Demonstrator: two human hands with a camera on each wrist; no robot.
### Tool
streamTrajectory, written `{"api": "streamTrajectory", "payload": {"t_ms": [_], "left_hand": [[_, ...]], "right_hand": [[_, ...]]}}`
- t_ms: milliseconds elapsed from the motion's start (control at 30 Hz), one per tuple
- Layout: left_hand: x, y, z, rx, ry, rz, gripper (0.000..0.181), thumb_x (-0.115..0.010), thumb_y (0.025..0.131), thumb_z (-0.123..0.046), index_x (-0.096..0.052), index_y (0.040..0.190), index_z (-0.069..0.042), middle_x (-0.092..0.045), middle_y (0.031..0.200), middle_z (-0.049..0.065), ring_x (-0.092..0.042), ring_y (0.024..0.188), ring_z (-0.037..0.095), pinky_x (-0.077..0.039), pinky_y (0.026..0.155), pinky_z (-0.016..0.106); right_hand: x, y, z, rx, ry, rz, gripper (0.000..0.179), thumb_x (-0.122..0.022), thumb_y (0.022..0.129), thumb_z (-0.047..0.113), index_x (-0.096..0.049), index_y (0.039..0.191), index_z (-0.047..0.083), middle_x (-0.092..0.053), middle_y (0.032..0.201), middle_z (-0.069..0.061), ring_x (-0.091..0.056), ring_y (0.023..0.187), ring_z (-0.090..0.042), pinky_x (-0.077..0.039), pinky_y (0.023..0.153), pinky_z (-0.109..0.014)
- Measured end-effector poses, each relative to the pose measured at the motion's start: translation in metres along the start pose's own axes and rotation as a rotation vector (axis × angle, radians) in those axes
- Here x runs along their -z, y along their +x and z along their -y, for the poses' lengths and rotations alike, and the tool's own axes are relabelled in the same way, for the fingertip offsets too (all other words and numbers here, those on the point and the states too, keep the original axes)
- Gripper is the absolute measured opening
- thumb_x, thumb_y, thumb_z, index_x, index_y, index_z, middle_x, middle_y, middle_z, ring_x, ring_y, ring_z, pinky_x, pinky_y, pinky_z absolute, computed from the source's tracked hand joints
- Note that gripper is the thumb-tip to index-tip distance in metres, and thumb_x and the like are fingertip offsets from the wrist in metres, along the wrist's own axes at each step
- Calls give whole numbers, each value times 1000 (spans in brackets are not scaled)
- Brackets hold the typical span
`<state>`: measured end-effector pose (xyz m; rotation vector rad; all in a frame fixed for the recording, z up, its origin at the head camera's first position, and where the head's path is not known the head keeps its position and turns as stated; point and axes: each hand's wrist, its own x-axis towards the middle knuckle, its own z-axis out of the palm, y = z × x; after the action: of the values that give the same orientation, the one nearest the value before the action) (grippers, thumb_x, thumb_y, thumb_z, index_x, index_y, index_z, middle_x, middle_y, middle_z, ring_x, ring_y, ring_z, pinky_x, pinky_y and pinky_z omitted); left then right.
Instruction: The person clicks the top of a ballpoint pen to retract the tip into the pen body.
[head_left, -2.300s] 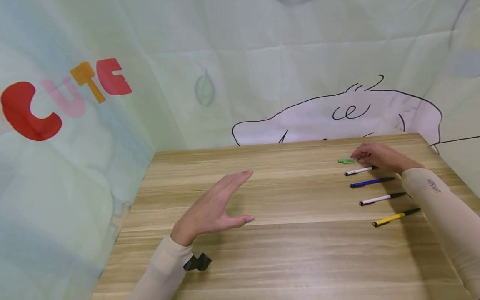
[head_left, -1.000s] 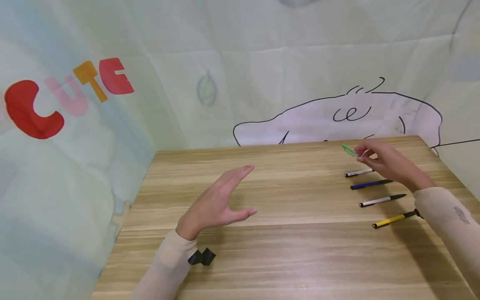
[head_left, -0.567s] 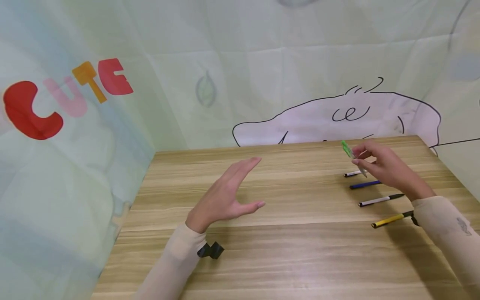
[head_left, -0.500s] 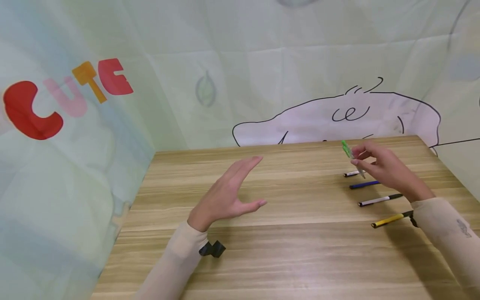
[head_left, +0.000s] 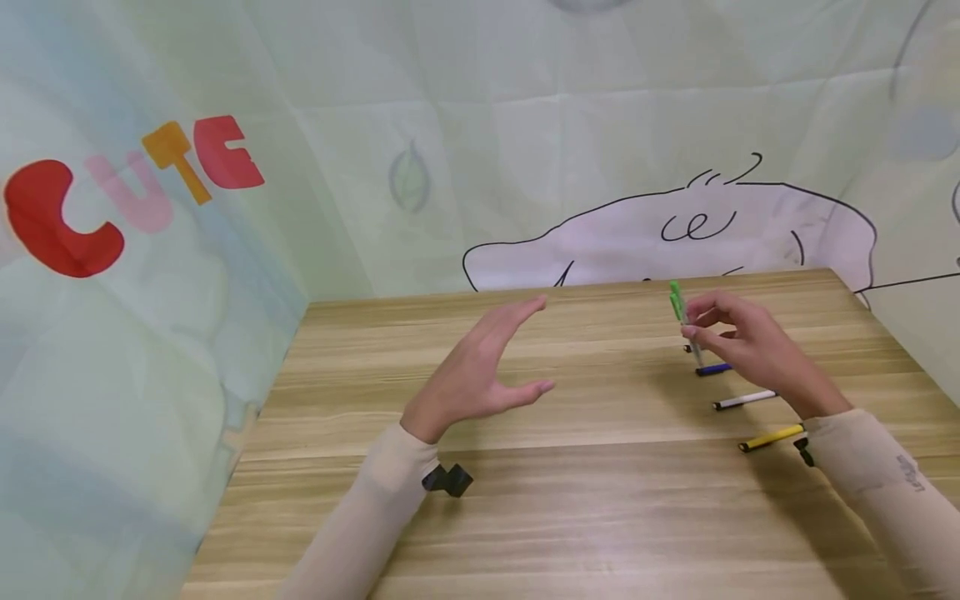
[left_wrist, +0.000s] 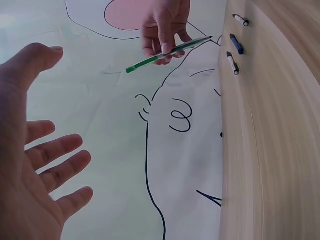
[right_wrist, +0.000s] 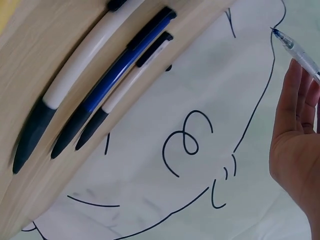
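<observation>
My right hand (head_left: pixel 757 346) pinches a clear-barrelled green pen (head_left: pixel 677 302) between thumb and fingers, raised above the table, its green end up and its tip down. In the right wrist view the tip of this pen (right_wrist: pixel 292 47) is exposed. Below and around that hand lie a blue pen (head_left: pixel 712 369), a white pen (head_left: pixel 746 400) and a yellow pen (head_left: pixel 772 437), partly covered by the hand and forearm. Another white pen (right_wrist: pixel 122 85) is mostly hidden in the head view. My left hand (head_left: pixel 472 375) hovers left of them, thumb and fingers spread, holding nothing.
The wood-grain table (head_left: pixel 570 517) ends against a printed cloth backdrop (head_left: pixel 525 150) behind and at the left. Coloured letters and a cartoon outline mark the cloth. A small black piece (head_left: pixel 447 480) is fixed at the left sleeve.
My right hand has lifted the green pen off the table, turned it more upright and brought it slightly left and nearer. My left hand has shifted right and farther forward, still spread.
</observation>
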<state>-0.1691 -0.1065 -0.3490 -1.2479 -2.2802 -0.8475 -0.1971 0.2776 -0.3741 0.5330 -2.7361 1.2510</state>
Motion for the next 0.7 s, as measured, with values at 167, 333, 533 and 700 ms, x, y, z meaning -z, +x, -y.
{"api": "streamTrajectory", "payload": {"t_ms": [167,333,533,700], "left_hand": [[-6,11,-1,-24,-22,-20,88,-80,84,-34,-38,154,-3,-49,151,10,-47,140,24,-36,118,36],[-13,22,-1,-38,-49,-30,86,-81,84,-32,-39,153,-3,-52,148,11,-48,138,22,-37,117,33],[-22,31,-2,-36,-70,-37,85,-81,84,-30,-39,153,-4,-56,143,10,-52,133,22,-39,116,32],[-29,38,-4,-45,-99,-46,85,-82,84,-28,-38,154,-5,-57,141,9,-53,131,20,-40,115,29]], "right_hand": [[-4,-2,7,49,70,0,22,-69,97,13,-64,118,8,-69,106,-7,-64,96,-3,-55,73,-18],[-10,-3,16,66,140,4,23,-69,97,10,-63,119,5,-68,106,-9,-67,93,-6,-60,71,-24],[-14,-4,27,69,220,7,23,-68,97,8,-62,119,2,-67,105,-10,-69,92,-10,-62,73,-28],[-18,-5,37,83,262,6,23,-68,97,6,-62,118,1,-67,104,-9,-69,91,-11,-62,72,-29]]}}
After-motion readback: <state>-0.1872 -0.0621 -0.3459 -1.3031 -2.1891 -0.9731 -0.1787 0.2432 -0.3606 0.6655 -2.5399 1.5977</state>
